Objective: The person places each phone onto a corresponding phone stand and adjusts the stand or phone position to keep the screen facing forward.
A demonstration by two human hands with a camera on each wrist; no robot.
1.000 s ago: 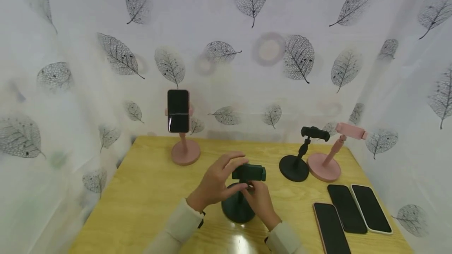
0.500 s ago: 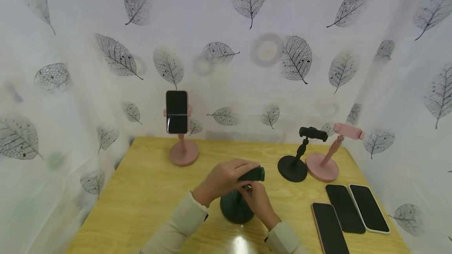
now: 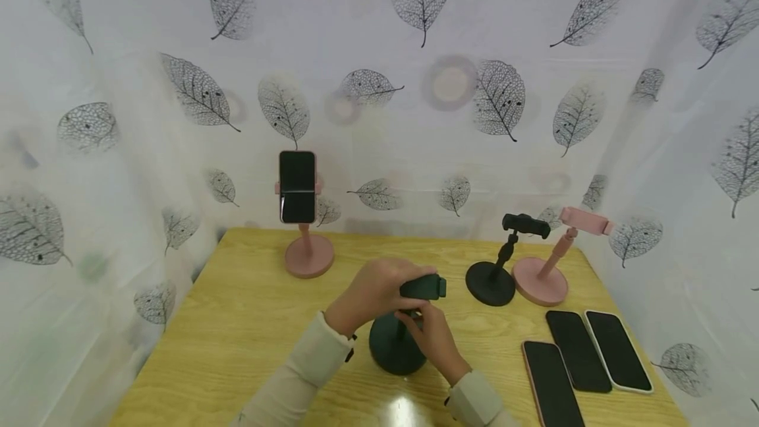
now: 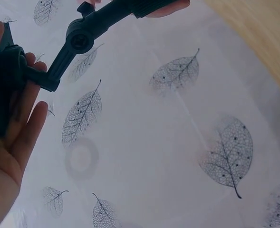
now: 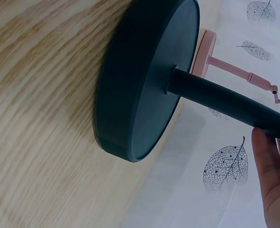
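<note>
A dark green phone stand (image 3: pixel 396 356) stands in front of me on the table, its round base flat on the wood. My left hand (image 3: pixel 379 290) grips the phone clamp (image 3: pixel 422 287) at its top, fingers wrapped over the left part. In the left wrist view, a bent arm with a hinge (image 4: pixel 79 42) joins the clamp to the pole. My right hand (image 3: pixel 437 340) holds the upper part of the pole below the clamp. The pole (image 5: pixel 220 100) rises straight from the base (image 5: pixel 154 80) in the right wrist view, with fingers around its upper end.
A pink stand (image 3: pixel 309 257) holding a folding-style phone (image 3: pixel 298 186) is at the back left. Back right stand a black stand (image 3: pixel 491 283) and another pink stand (image 3: pixel 541 281). Three phones, one of them pink-edged (image 3: pixel 553 381), lie at the right. A leaf-print curtain (image 3: pixel 367 130) encloses the table.
My left hand has moved right and closed over the clamp, which it was only touching at the left end with spread fingers. The right hand stays at the pole.
</note>
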